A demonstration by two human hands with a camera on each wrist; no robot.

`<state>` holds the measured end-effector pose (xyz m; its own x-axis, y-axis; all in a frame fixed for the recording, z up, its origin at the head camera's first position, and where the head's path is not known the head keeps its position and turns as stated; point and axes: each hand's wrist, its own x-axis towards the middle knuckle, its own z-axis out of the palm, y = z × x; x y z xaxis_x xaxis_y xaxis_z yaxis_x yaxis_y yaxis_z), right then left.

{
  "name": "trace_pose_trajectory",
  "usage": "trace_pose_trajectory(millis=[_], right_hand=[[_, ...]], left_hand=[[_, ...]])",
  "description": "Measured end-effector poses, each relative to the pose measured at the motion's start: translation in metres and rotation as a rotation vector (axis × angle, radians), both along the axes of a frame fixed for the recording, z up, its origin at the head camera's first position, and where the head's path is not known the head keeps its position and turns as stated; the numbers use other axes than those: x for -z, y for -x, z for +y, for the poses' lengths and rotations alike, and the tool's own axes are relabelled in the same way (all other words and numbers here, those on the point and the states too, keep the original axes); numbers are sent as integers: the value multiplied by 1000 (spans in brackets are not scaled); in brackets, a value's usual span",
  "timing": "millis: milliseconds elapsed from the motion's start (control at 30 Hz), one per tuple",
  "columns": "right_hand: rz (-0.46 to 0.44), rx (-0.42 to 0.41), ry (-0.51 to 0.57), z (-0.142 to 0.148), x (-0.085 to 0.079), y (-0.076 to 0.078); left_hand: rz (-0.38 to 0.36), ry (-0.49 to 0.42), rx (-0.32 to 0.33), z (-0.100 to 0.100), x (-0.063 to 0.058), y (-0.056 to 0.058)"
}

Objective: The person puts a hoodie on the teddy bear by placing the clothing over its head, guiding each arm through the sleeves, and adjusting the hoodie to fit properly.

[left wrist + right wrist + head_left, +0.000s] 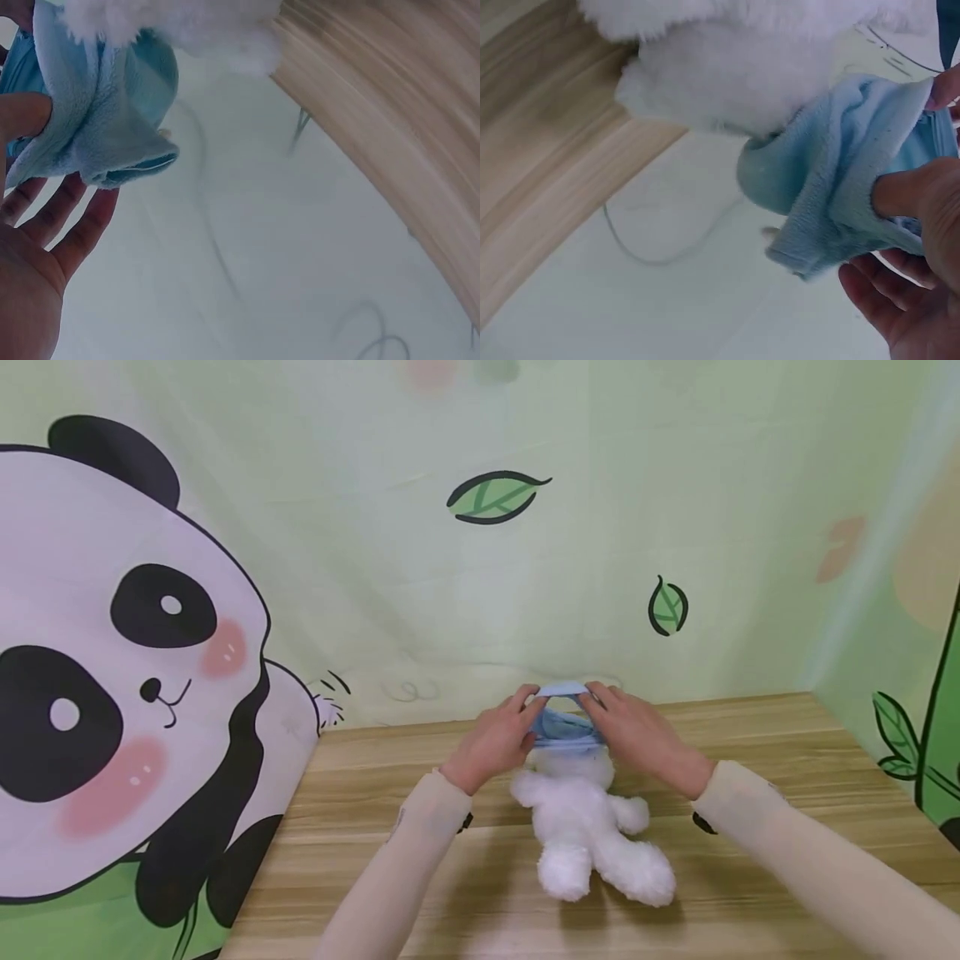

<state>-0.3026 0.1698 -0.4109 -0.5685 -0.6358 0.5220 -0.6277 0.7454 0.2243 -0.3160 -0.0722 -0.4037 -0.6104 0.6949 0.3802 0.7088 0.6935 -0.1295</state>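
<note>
On the wooden tabletop lies a white plush toy (573, 814), its legs toward me and its head partly covered by light blue fleece clothing (567, 742). My left hand (493, 739) grips the left side of the clothing's open edge, with the thumb inside, as the left wrist view shows. My right hand (647, 733) holds the opposite side the same way, its thumb tucked into the blue fabric (840, 165) in the right wrist view. Between the hands the opening is stretched apart. The toy's face is hidden.
The wooden table (360, 827) runs back to a pale green cloth backdrop (360, 568) printed with leaves. A large printed panda (187, 527) covers the left side. Another printed panel (885, 635) borders the table at the right.
</note>
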Motion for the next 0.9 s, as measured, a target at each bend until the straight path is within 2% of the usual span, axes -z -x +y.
trace_pose_trajectory(millis=[167, 333, 567, 633, 733, 900], right_hand=[[73, 13, 0, 3, -9, 13], [165, 25, -54, 8, -11, 30], [259, 26, -81, 10, -2, 55], [261, 26, -87, 9, 3, 62], [249, 35, -110, 8, 13, 72], [233, 46, -143, 10, 32, 82]], left_hand=[[64, -11, -22, 3, -7, 10], [122, -2, -55, 8, -10, 22], [214, 39, -96, 10, -2, 42], [212, 41, -114, 9, 3, 49], [169, 45, -129, 10, 13, 61], [91, 80, -116, 11, 29, 72]])
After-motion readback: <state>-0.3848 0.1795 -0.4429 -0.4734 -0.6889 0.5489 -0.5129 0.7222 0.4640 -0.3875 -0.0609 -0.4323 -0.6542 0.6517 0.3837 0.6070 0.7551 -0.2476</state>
